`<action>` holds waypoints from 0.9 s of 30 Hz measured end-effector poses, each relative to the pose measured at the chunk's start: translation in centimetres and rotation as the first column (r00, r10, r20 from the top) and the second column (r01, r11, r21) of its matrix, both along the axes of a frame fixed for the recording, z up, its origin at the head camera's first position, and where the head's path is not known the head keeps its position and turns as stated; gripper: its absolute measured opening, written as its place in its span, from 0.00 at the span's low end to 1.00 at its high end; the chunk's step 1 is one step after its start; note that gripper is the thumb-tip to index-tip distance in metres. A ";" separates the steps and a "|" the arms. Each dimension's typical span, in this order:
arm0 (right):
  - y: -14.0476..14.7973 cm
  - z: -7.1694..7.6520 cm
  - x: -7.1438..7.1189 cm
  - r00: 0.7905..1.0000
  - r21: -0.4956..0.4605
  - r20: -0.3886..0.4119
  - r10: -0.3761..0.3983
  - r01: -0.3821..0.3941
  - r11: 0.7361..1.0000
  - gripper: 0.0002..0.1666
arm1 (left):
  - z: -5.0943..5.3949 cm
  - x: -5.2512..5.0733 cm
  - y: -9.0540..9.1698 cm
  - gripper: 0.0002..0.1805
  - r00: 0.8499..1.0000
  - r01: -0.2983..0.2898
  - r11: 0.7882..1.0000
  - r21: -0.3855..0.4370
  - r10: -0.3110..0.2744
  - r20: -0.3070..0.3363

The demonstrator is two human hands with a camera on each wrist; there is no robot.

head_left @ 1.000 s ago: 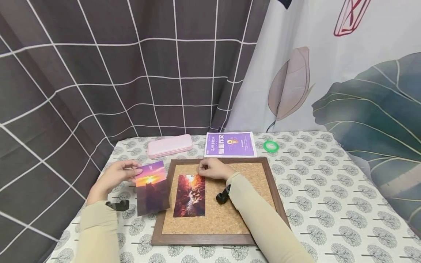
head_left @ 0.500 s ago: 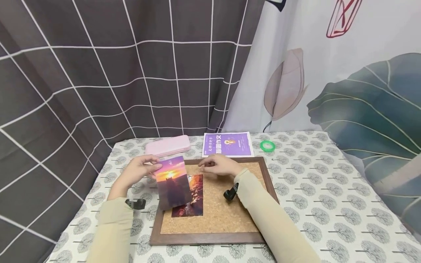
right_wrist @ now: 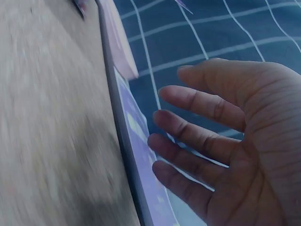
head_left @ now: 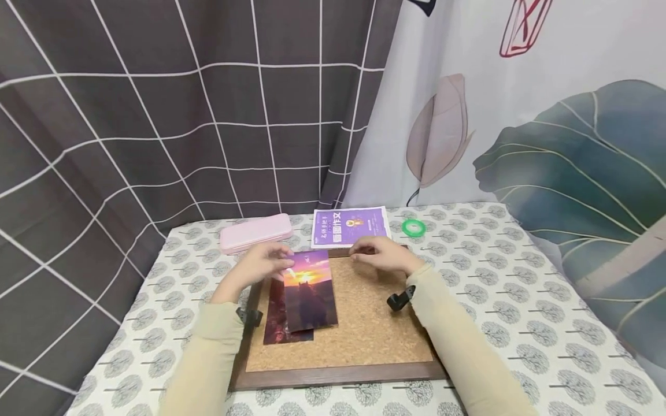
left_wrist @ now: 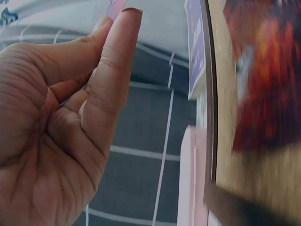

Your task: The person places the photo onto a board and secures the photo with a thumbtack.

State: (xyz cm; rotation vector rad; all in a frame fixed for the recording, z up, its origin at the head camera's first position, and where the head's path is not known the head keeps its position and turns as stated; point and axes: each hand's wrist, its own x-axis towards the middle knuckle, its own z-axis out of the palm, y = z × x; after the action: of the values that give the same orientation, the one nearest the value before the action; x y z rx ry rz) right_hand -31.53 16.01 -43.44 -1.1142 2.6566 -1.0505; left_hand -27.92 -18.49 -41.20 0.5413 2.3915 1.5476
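My left hand pinches the upper left corner of a sunset photo, held above the framed corkboard. Behind it, a darker red photo lies on the left part of the cork, partly covered from the head view. The left wrist view shows thumb and finger of the left hand pressed on the photo's edge. My right hand hovers over the board's far right part, holding nothing; its fingers are spread and loosely bent in the right wrist view.
Beyond the board lie a pink case at the left, a purple and white booklet in the middle and a green tape ring to the right. A tree-patterned cloth covers the table; curtains hang behind.
My left hand has carried the sunset photo rightward, from beside the board to over it. My right hand has moved off the red photo's top edge toward the right, its fingers spreading.
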 end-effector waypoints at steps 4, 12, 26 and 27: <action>2.7 0.4 0.1 0.996 -0.053 -0.006 -0.093 0.093 0.994 0.11 | -0.2 -0.4 2.1 0.12 1.000 0.028 1.000 -0.003 -0.028 0.010; 9.1 -0.3 0.0 0.930 -0.092 -0.030 -0.366 0.362 0.928 0.15 | 0.0 -0.6 7.1 0.12 0.998 0.067 0.998 0.011 -0.067 0.010; 14.3 -5.3 0.1 0.779 -0.126 0.027 -0.626 0.624 0.771 0.20 | -3.3 -0.9 10.4 0.10 0.989 0.035 0.989 -0.145 -0.055 -0.137; 14.5 -5.6 0.1 0.772 -0.130 0.022 -0.636 0.633 0.763 0.20 | -3.5 -0.9 10.4 0.10 0.988 0.030 0.989 -0.146 -0.052 -0.144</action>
State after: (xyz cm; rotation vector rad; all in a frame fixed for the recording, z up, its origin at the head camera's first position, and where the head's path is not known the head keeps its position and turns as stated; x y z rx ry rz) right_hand -31.47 30.53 -49.05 -0.1865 3.0996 -1.3103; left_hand -28.83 -8.11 -44.67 0.6908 2.5586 1.3480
